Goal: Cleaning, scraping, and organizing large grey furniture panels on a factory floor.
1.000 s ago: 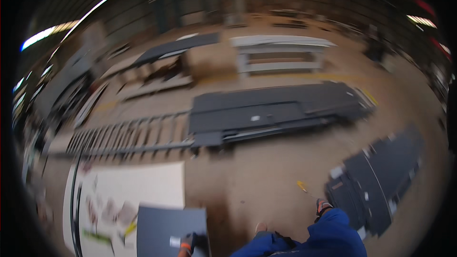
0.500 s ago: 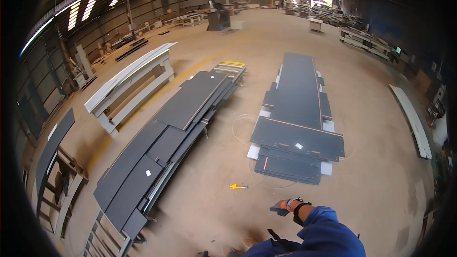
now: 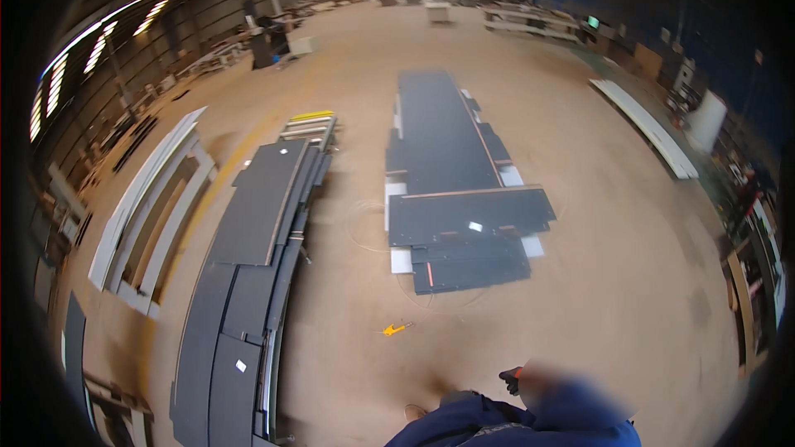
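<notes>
My right hand (image 3: 512, 380), in a dark and orange glove, hangs low in front of me at the end of a blurred blue sleeve. Its visible fingers are a little apart and nothing shows in them, so it looks open. The hand touches nothing. Ahead of it on the floor lies a yellow hand tool (image 3: 397, 329), apparently an air gun, nearest to my hand. Beyond that, dark grey panels (image 3: 451, 145) lie in an overlapping stack, with white pieces showing underneath. My left hand is out of view.
On the left, a long rack (image 3: 308, 126) carries more dark panels (image 3: 257, 199). Past it stands a white bench-like frame (image 3: 157, 199). A thin hose (image 3: 356, 236) curls on the floor beside the stack. Long white boards (image 3: 646, 128) lie at the right.
My view has swung right, so the panels and rack appear further left. My right hand has drawn back toward my body, its forearm now blurred. The yellow tool stays on the floor.
</notes>
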The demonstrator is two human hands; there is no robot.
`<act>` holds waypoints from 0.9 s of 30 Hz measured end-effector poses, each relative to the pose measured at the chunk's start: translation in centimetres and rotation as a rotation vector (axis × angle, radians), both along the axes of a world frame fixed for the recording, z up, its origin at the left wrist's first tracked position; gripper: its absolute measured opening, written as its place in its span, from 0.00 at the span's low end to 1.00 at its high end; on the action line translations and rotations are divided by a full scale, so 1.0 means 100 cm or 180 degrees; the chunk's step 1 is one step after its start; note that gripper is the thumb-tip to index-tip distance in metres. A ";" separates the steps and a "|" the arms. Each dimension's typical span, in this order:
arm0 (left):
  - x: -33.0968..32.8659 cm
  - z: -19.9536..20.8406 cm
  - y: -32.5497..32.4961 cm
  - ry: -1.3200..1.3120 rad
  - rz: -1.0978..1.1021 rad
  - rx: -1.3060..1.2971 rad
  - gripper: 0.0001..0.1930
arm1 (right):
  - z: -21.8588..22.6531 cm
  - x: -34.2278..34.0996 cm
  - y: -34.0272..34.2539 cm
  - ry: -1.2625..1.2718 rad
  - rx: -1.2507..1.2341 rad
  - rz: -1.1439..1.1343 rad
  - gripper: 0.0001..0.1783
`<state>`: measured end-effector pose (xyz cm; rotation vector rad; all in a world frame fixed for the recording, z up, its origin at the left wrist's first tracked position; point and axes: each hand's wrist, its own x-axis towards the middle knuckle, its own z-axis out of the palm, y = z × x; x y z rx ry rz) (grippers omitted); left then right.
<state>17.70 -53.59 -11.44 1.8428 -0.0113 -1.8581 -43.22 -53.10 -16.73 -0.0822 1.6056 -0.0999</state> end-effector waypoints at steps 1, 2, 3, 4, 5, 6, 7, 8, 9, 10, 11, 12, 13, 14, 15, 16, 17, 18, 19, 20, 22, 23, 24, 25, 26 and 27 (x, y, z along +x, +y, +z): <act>-0.004 0.002 -0.018 0.0023 -0.0120 0.0062 0.11 | 0.001 -0.002 0.015 -0.0046 0.0014 -0.0078 0.28; -0.004 0.003 -0.036 0.0004 -0.0221 0.0120 0.11 | 0.001 0.005 0.026 -0.0146 0.0032 -0.0144 0.28; -0.005 0.006 -0.054 -0.0035 -0.0318 0.0168 0.11 | 0.002 0.007 0.035 -0.0134 -0.0028 -0.0559 0.27; -0.012 0.007 -0.076 -0.0035 -0.0429 0.0191 0.11 | 0.017 0.004 0.036 -0.0063 -0.0116 -0.0976 0.27; -0.021 0.008 -0.099 -0.0047 -0.0540 0.0193 0.11 | -0.006 -0.010 0.051 -0.0102 -0.0306 -0.1320 0.27; -0.026 0.015 -0.123 -0.0133 -0.0609 0.0157 0.11 | 0.003 -0.009 0.040 0.0102 -0.0226 -0.1536 0.26; -0.031 0.022 -0.152 -0.0250 -0.0693 0.0065 0.11 | 0.002 -0.013 0.032 0.0286 -0.0296 -0.1346 0.25; -0.056 0.037 -0.179 -0.0312 -0.0814 0.0004 0.11 | 0.002 -0.024 0.031 0.0517 -0.0352 -0.1183 0.25; -0.050 0.012 -0.224 -0.0252 -0.0991 -0.0060 0.10 | -0.002 -0.028 0.016 0.0526 -0.0365 -0.1149 0.24; -0.036 -0.011 -0.267 -0.0217 -0.1137 -0.0146 0.10 | -0.008 -0.031 -0.006 0.0514 -0.0387 -0.1069 0.23; -0.008 -0.022 -0.307 -0.0261 -0.1224 -0.0253 0.13 | -0.006 -0.021 -0.043 0.0435 -0.0384 -0.1142 0.23; -0.061 -0.031 -0.327 -0.0733 -0.2111 -0.0796 0.15 | -0.019 -0.039 -0.032 0.0459 -0.0301 -0.1275 0.23; -0.121 -0.022 -0.355 -0.0522 -0.1975 -0.0648 0.19 | -0.030 -0.054 -0.030 0.0473 -0.0252 -0.1381 0.23; -0.156 -0.013 -0.385 -0.0173 -0.1898 -0.0346 0.22 | -0.042 -0.072 -0.043 0.0448 -0.0318 -0.1388 0.23; -0.189 -0.008 -0.403 -0.0334 -0.1907 -0.0398 0.21 | -0.049 -0.085 -0.061 0.0441 -0.0386 -0.1506 0.23; -0.208 -0.004 -0.415 -0.0551 -0.1839 -0.0442 0.20 | -0.047 -0.096 -0.090 0.0383 -0.0455 -0.1318 0.23; -0.209 -0.007 -0.419 -0.0823 -0.2129 -0.0873 0.20 | -0.048 -0.107 -0.115 0.0368 -0.0422 -0.1362 0.23; -0.215 -0.014 -0.426 -0.1109 -0.2418 -0.1282 0.19 | -0.048 -0.121 -0.141 0.0360 -0.0382 -0.1399 0.22; -0.209 -0.021 -0.429 -0.1388 -0.2554 -0.1199 0.20 | -0.044 -0.131 -0.161 0.0369 -0.0328 -0.1317 0.22; -0.189 -0.027 -0.425 -0.1451 -0.2581 -0.0959 0.21 | -0.033 -0.144 -0.202 0.0371 -0.0341 -0.1204 0.22; -0.152 -0.031 -0.415 -0.1491 -0.2614 -0.0615 0.23 | -0.021 -0.165 -0.278 0.0321 -0.0487 -0.0704 0.23; -0.182 -0.029 -0.421 -0.1286 -0.2950 -0.0490 0.20 | -0.034 -0.206 -0.289 0.0466 -0.0616 -0.0787 0.24; -0.167 -0.022 -0.407 -0.0413 -0.2357 -0.0473 0.19 | -0.033 -0.216 -0.321 0.0623 -0.0648 -0.0644 0.24; -0.137 -0.018 -0.380 -0.0384 -0.2297 -0.0739 0.18 | -0.033 -0.217 -0.363 0.0677 -0.0575 -0.0462 0.22; -0.135 -0.017 -0.365 -0.0344 -0.2121 -0.0567 0.16 | -0.036 -0.227 -0.394 0.0874 -0.0671 -0.0411 0.22; -0.139 -0.018 -0.357 -0.0304 -0.1950 -0.0388 0.14 | -0.045 -0.249 -0.422 0.0919 -0.0676 -0.0586 0.21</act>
